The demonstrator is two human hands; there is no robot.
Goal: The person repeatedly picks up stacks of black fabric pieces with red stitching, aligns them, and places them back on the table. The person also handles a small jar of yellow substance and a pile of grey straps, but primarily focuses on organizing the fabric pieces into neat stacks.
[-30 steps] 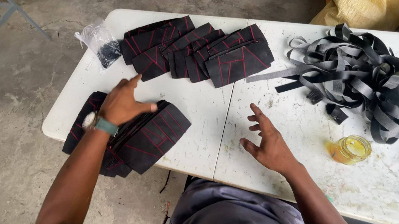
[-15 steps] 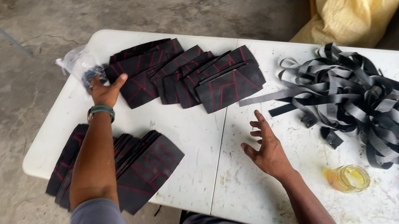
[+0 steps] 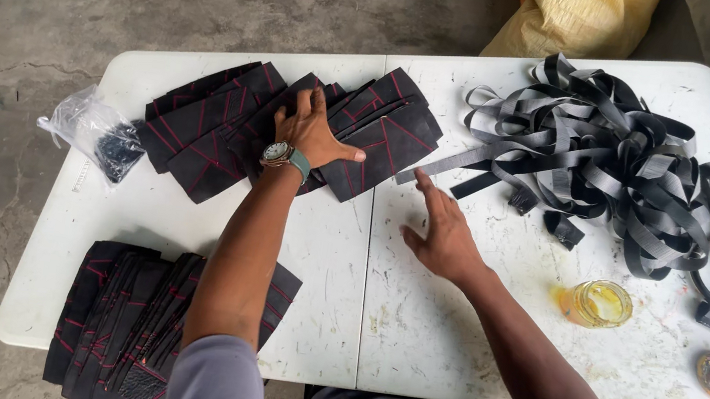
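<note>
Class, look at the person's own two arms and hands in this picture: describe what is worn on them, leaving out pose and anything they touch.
Both hands are bare, with no gloves. The left hand has a wristwatch with a round pale face and a teal-green strap at the wrist. The left arm ends in a short grey sleeve at the upper arm. The right hand and forearm carry no watch, band or sleeve that shows.

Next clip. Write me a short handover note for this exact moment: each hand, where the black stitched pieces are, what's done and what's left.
Left hand: flat on the far fan of black red-stitched pieces, gripping nothing.
Right hand: open, empty, on the bare white table beside that fan.
Near stack of the same pieces overhangs the table's front left edge.
Done: pieces sit in two groups.
Left: the far fan is spread out, not stacked.
</note>
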